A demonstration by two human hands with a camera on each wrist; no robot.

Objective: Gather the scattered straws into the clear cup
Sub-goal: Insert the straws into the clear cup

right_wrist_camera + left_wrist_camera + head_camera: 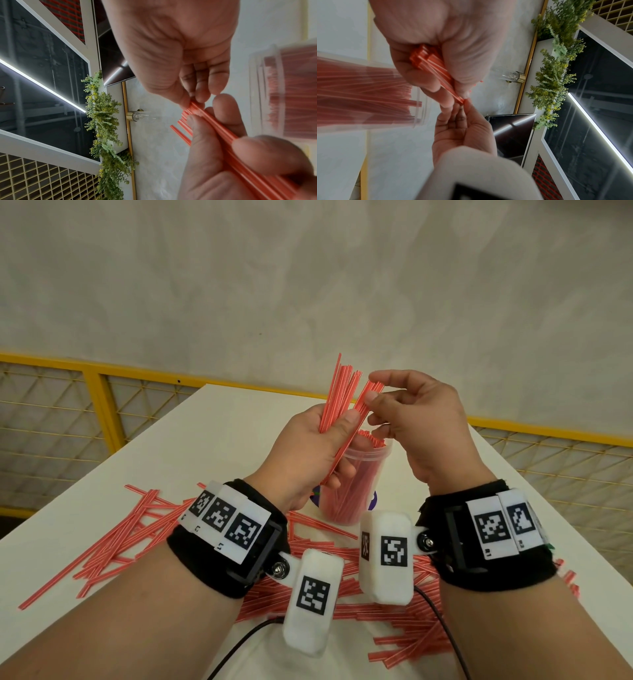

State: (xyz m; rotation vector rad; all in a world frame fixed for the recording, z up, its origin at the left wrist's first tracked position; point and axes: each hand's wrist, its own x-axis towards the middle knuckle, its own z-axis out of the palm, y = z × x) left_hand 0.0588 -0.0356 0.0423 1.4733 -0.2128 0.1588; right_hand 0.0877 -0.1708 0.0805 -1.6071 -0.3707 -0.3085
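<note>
Above a clear cup packed with red straws, the left hand grips a bundle of straws. The right hand pinches several of its tips between thumb and fingers; loose straws lie scattered across the white table

The straws are red with thin white stripes, and those packed in the clear cup show red through its wall. The bench is white, the railing behind it yellow. Black wristbands carry white tags printed with black-and-white square codes.
</note>
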